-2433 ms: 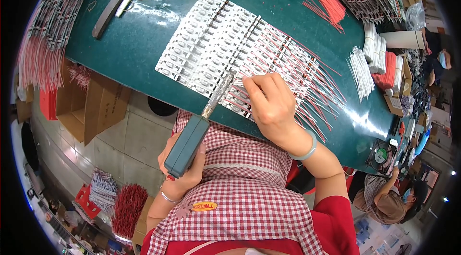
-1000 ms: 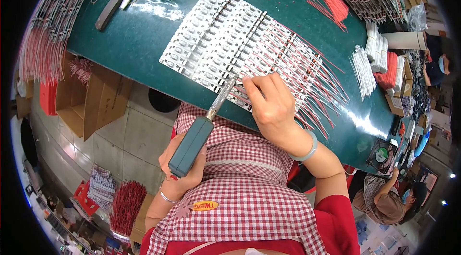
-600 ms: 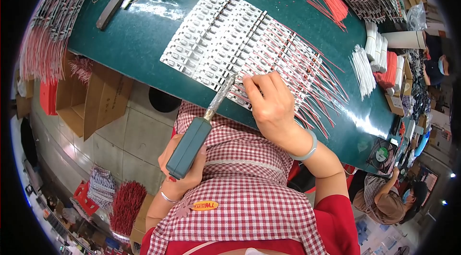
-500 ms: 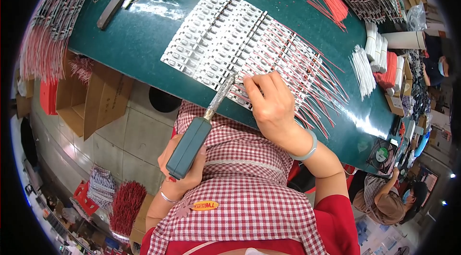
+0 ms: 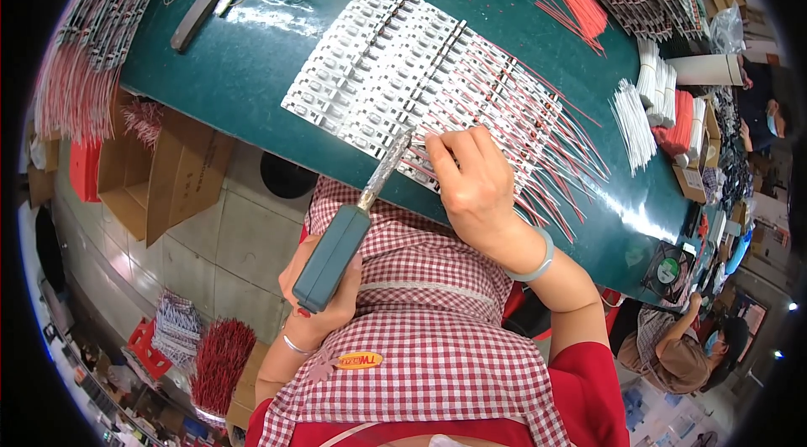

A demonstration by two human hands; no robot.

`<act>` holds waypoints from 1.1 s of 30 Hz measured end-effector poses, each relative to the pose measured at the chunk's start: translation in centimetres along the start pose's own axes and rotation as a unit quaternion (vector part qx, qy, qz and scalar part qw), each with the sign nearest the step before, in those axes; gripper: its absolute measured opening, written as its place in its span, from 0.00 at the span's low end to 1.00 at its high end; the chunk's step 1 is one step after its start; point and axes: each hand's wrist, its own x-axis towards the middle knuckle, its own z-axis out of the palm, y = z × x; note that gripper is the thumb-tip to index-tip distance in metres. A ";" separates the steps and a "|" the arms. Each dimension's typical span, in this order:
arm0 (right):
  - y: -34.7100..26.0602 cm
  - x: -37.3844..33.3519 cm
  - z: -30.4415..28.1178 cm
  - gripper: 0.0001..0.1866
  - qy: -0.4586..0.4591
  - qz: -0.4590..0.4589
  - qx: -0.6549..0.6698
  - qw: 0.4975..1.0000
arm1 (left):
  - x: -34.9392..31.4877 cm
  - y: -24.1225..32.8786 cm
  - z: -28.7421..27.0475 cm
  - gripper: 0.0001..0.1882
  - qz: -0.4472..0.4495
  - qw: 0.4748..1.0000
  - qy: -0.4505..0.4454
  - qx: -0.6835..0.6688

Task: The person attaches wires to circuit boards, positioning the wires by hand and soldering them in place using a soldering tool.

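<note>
My left hand [image 5: 324, 283] is closed around the green handle of a soldering gun [image 5: 332, 258]. Its silver barrel slants up to the near edge of a white circuit board panel [image 5: 357, 64], made of many small units in rows. Just right of the tip, my right hand [image 5: 475, 182] is closed in a pinch over the panel, apparently on a thin wire; the fingers largely hide it. Red and white wires [image 5: 551, 165] fan out from the panel's right part, beyond that hand. Rows on the panel's left bear no wires.
The panel lies on a green table [image 5: 210, 94]. Loose red wires [image 5: 574, 5] and bundles of white wires [image 5: 632, 127] lie to the right, near a small fan [image 5: 668, 269]. Wired panels [image 5: 105, 35] hang over the left edge, beside a cardboard box [image 5: 185, 174]. A co-worker [image 5: 681, 346] sits at right.
My right hand has shifted very slightly left. The soldering gun and the panel are practically where they were.
</note>
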 end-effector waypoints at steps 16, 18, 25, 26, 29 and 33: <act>-1.0 -0.5 -0.3 0.20 0.022 0.016 0.028 0.999 | -3.3 -2.1 -0.4 0.14 -0.043 0.999 0.003 -0.021; -1.1 -0.6 -0.3 0.19 0.018 0.019 0.031 0.999 | -3.3 -2.1 -0.4 0.14 -0.042 0.999 0.005 -0.020; -1.1 -0.8 -0.1 0.18 0.018 0.027 0.045 0.998 | -1.6 -0.5 -0.7 0.13 -0.003 1.000 0.004 -0.004; -1.1 -0.8 -0.1 0.18 0.018 0.027 0.044 0.998 | -1.3 -0.3 -0.7 0.13 0.010 1.000 0.005 0.000; -1.1 -0.8 -0.1 0.17 0.016 0.026 0.046 0.998 | -0.7 0.4 -0.9 0.12 -0.008 1.000 0.000 -0.012; -1.1 -0.8 -0.2 0.15 -0.005 0.015 0.035 0.999 | -0.5 0.4 -0.8 0.12 -0.004 1.000 -0.006 -0.007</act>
